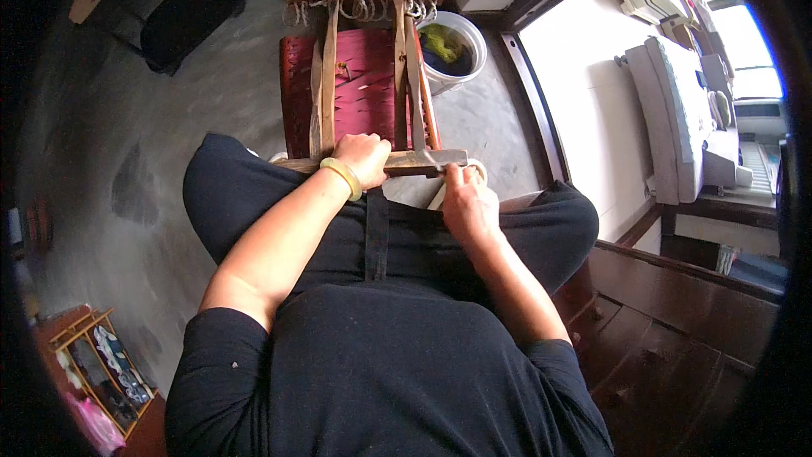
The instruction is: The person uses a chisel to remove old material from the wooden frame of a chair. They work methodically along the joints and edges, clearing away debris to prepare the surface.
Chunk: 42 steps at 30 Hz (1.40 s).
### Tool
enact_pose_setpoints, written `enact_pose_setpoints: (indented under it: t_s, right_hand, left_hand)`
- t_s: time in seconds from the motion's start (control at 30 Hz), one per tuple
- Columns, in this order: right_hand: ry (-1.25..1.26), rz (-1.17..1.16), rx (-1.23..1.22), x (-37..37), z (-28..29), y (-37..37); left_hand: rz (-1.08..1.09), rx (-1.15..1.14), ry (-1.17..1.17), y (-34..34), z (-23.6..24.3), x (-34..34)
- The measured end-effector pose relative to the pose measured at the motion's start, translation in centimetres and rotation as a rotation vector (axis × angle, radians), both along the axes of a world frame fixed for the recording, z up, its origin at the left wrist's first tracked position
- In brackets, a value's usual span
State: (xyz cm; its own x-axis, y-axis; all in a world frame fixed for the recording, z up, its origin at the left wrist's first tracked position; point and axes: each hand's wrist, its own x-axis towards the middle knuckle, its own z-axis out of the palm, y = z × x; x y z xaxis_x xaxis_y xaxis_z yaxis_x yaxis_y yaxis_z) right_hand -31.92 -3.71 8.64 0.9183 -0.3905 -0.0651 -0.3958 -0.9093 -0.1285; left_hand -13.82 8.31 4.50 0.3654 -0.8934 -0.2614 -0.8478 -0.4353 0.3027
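Just past centre toward 12 o'clock, the left hand (362,159) grips a wooden bar (408,165), with the right hand (471,203) at its 3 o'clock end, half-hidden grip, honestly can't tell on what.

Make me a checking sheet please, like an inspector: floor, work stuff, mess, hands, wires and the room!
Surface: smooth grey floor with darker patches.
Job's things: brown wooden frame with long slats, a straight wooden bar at its near end and white rope loops along its far end; dark-slitted red panel beneath.
Clutter: round white plastic bucket holding yellow-green material; pink plastic bag, lower left.
Hands: left hand grips the bar; right hand is at the bar's right end, its hold unclear.
Cables: nothing seen.
Surroundings: dark brown wooden panelling, lower right; pale, bulky furniture beyond the doorway.
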Motion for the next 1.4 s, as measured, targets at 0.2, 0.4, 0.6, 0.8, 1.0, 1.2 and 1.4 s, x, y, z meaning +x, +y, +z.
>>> enact_pose_setpoints:
  t_s: [0.2,0.4,0.6,0.8,1.0,1.2,1.4]
  right_hand:
    - [-0.068,0.046,-0.024,0.7,-0.1,2.4]
    - [-0.125,-0.056,0.109,0.3,-0.9,2.4]
    - [-0.154,-0.058,0.168,0.4,-1.1,1.5]
    - [-0.089,-0.008,0.147,1.6,-1.9,1.6]
    - [-0.023,-0.039,0.186,1.7,-1.9,1.5]
    - [0.073,-0.088,0.093,1.4,-0.9,1.0]
    - [0.031,-0.267,0.117,-0.1,-2.6,-0.6]
  left_hand:
    - [0.025,0.001,0.022,0.2,-0.1,0.3]
    - [0.030,-0.011,0.032,0.2,-0.4,0.5]
    - [0.040,0.005,0.027,0.1,-0.3,0.4]
    - [0.043,-0.003,0.018,0.1,-0.1,0.2]
    - [0.043,0.011,0.003,0.0,-0.3,0.1]
    - [0.042,0.029,0.003,-0.1,0.3,0.1]
    - [0.042,0.024,-0.004,-0.2,0.6,-0.2]
